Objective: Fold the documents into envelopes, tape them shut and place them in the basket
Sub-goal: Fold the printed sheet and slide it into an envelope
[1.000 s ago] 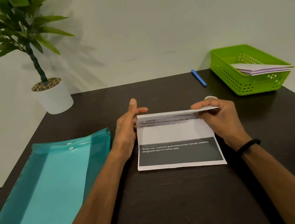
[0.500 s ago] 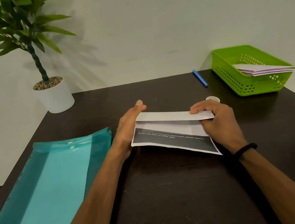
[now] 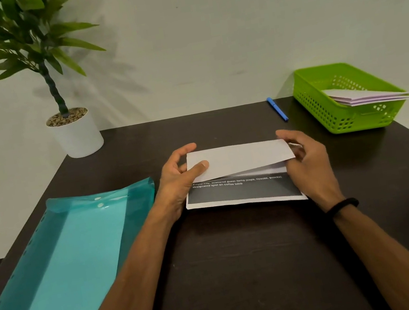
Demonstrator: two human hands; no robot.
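The dark table (image 3: pixel 244 270) fills the lower frame, and along its left edge lies a translucent teal document folder (image 3: pixel 55 274), broad, floppy and probably slick under the fingers. At the upper left stands a potted plant (image 3: pixel 69 128) in a white pot; at the upper right sits the green plastic basket (image 3: pixel 325 107), its perforated walls looking rigid, with a few folded papers (image 3: pixel 367 98) already resting inside and poking past its right rim. In the centre of the frame is the printed document (image 3: pixel 238 170), a single sheet partly folded: its white top flap is turned down toward the viewer over a lower part that carries a dark printed band. The sheet looks light and limp, likely to crease wherever pressed and to spring open if let go, so it is best taken at its two short ends. The left hand (image 3: pixel 177 178) pinches the left end of the flap, thumb on top; the right hand (image 3: pixel 304 159) pinches the right end, fingers curled around the edge. A blue pen (image 3: pixel 277 109) lies near the basket.
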